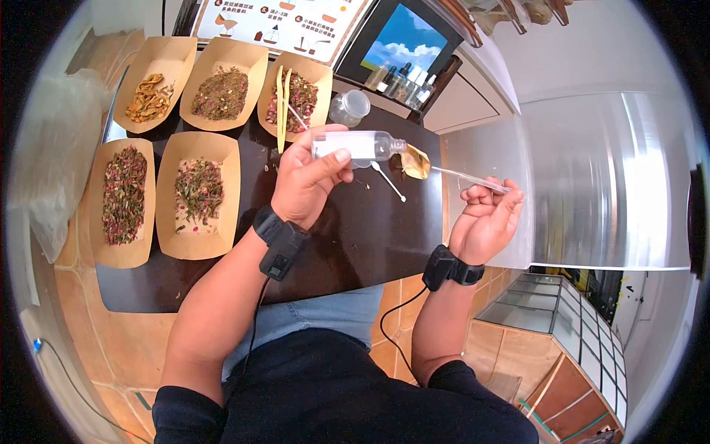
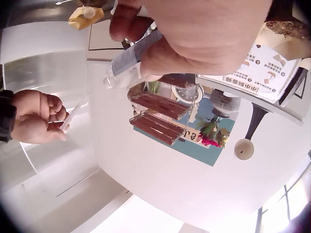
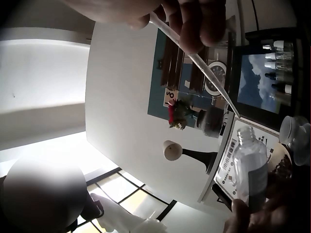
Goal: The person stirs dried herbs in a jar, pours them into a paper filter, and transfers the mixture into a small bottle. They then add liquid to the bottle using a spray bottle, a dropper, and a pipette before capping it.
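My left hand (image 1: 303, 181) grips a small clear bottle (image 1: 355, 146) with a white label, tilted on its side, its open neck toward the right. My right hand (image 1: 487, 222) pinches a thin clear pipette (image 1: 470, 178), its tip pointing left toward the bottle. The right wrist view shows the pipette (image 3: 209, 73) apart from the bottle (image 3: 251, 170). Below and right of the bottle neck in the head view lies a yellow, creased piece (image 1: 416, 163). In the left wrist view the left hand (image 2: 204, 36) covers part of the bottle (image 2: 129, 60).
Several paper trays (image 1: 166, 70) of dried plants stand at the left on the dark table (image 1: 333, 251). Yellow tweezers (image 1: 282, 111) lie across one. Nearby are a clear jar (image 1: 350, 108), a small white stick (image 1: 389, 182), several small bottles (image 1: 403, 87) and a framed picture (image 1: 407, 41).
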`<state>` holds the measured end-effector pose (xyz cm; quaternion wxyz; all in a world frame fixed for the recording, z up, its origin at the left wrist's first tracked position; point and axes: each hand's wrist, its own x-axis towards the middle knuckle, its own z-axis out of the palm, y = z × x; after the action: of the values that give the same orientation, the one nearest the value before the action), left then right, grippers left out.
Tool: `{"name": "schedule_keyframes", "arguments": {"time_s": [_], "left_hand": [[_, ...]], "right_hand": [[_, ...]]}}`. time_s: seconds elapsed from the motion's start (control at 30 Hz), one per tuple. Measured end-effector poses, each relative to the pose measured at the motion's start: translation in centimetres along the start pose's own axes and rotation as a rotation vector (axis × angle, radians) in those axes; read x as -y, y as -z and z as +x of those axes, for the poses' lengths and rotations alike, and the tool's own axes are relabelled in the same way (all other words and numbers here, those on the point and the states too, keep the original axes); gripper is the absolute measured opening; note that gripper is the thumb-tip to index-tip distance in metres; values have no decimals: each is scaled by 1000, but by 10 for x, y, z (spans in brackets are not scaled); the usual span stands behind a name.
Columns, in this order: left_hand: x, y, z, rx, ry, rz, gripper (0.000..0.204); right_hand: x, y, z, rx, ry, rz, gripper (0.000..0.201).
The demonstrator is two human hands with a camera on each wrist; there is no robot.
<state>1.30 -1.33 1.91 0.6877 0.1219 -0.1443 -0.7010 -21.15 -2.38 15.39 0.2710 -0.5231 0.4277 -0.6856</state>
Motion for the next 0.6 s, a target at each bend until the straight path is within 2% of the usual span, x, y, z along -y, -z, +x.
{"name": "schedule_keyframes", "arguments": {"time_s": [0.17,0.27,0.4,0.6], "left_hand": [[0,-2,0,-46,-51,3,39],[0,-5,2,-108,-95,-26,34],[0,-6,3,-114,-109,-9,34],[0,-2,3,-91,-111,61,37]], "right_hand": [[-16,0,-1,-27,-64,26,39],[-30,-4,-7,54,-164,47,32],[-44,-16,-17,117,-226,73,24],[-60,-26,-21,132,-284,79,23]]}}
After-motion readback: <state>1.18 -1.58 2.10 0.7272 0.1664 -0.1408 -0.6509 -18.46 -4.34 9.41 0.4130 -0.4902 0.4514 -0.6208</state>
